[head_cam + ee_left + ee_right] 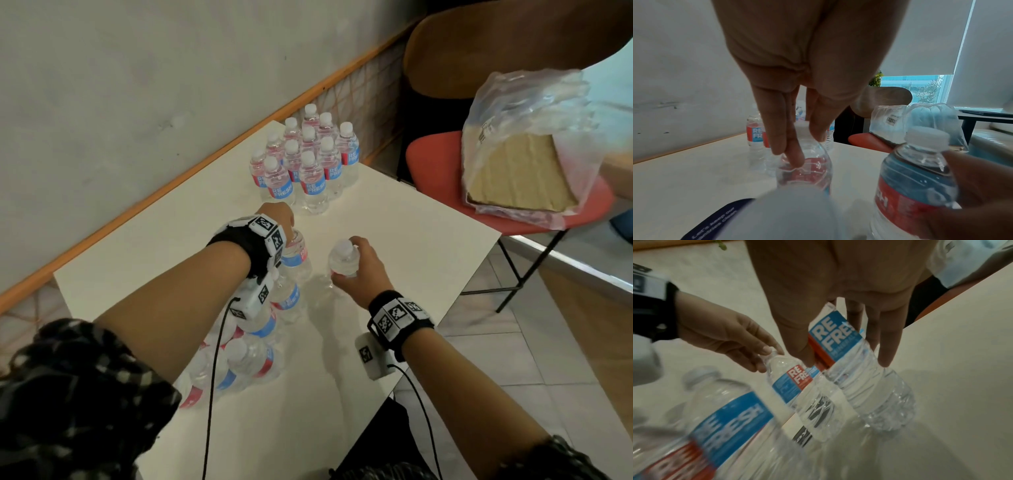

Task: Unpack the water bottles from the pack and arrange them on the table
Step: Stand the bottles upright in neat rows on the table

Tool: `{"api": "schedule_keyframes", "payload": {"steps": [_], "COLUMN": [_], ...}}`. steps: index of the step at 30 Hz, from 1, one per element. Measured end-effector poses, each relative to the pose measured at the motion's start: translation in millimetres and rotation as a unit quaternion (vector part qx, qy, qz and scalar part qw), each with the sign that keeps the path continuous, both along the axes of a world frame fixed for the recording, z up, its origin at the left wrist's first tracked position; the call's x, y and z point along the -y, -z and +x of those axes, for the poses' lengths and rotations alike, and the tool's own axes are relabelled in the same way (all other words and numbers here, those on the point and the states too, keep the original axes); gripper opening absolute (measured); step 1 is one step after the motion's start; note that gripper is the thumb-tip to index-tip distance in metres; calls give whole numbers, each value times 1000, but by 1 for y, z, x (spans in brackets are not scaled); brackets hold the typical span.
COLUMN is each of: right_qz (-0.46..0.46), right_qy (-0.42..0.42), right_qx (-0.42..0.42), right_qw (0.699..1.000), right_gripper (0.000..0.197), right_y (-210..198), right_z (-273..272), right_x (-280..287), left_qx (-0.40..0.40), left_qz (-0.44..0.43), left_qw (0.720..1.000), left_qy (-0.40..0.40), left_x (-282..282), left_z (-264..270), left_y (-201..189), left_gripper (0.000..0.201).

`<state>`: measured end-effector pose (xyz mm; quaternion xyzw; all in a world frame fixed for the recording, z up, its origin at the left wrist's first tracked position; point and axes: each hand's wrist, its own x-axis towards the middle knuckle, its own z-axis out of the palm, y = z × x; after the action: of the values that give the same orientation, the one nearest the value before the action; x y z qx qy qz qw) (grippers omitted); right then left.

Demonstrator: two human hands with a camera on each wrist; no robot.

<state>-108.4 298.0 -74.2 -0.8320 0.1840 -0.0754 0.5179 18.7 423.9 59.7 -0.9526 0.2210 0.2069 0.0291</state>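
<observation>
While the left hand (279, 219) is pinching the neck of one clear plastic water bottle with a blue-red label (297, 255), the right hand (364, 270) is gripping a second identical bottle (343, 262) around its body. Both are sitting mid-way across the white square table (411, 246), between the grouped upright bottles (306, 161) at the far corner and the torn pack (239, 356) near the person.

A red chair (431, 154) stands beyond the surface's far right edge, its seat carrying a clear plastic bag (534, 113) around cardboard (513, 171).
</observation>
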Motion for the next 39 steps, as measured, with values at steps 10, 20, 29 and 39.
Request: {"api": "schedule_keyframes", "payload": {"steps": [10,20,29,39], "right_qz": [31,122,17,10], "right_qy": [22,52,-4,-8], "right_qx": [-14,-47,-52,-84], "right_qw": [999,990,998,996], "right_gripper": [65,73,82,74], "right_y": [13,41,60,64], "right_z": [63,98,115,124], "right_x": [66,118,128,133], "left_qx": [-14,62,26,-24], "left_qz": [-46,-246,-429,-497], "left_qw": [998,954,846,805], "left_qy": [-44,-161,-316,-321], "left_x": [69,97,94,88], "left_z": [31,49,34,35], "left_y": [7,47,84,116], "left_gripper": [13,31,61,89]}}
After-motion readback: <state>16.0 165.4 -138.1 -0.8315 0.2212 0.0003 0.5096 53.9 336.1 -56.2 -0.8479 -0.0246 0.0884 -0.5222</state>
